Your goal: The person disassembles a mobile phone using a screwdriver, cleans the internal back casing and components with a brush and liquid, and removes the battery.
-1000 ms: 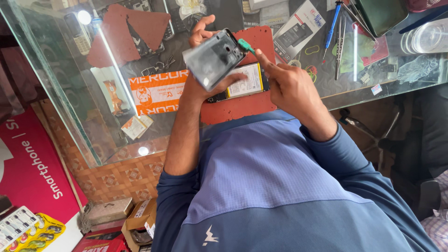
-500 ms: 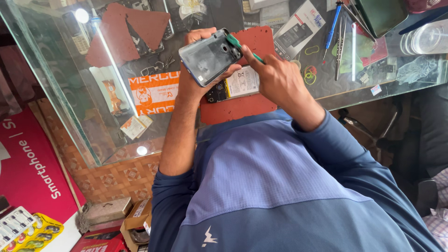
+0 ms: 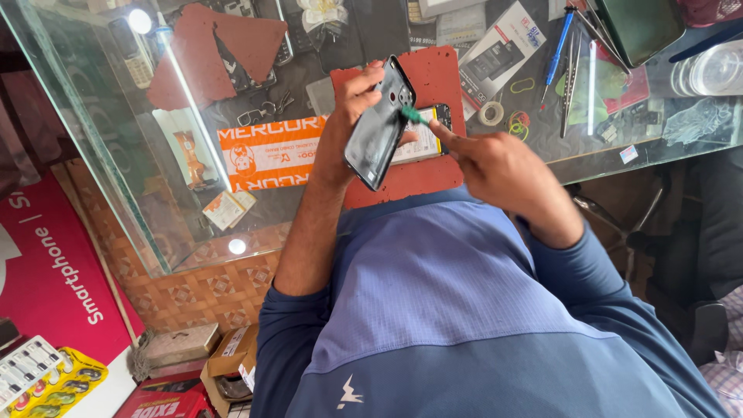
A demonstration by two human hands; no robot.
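Note:
My left hand (image 3: 350, 116) holds a dark grey phone back cover (image 3: 379, 128) upright and tilted over a red work mat (image 3: 437, 77) on the glass counter. My right hand (image 3: 495, 166) pinches a small green pry tool (image 3: 414, 116), whose tip touches the cover's right edge near the camera cut-outs. Under the cover, an opened phone body (image 3: 424, 141) with a pale battery lies on the mat, partly hidden by cover and fingers.
A blue screwdriver (image 3: 559, 42), tweezers (image 3: 573, 70), a tape roll (image 3: 491, 114) and a printed box (image 3: 499, 54) lie right of the mat. An orange label (image 3: 271, 151) shows under the glass. A clear tub (image 3: 712, 70) stands far right. Cardboard boxes (image 3: 232, 356) sit on the floor.
My left hand has turned the back cover from facing me to nearly edge-on. My right hand has shifted lower and right, with the green tool now at the cover's edge.

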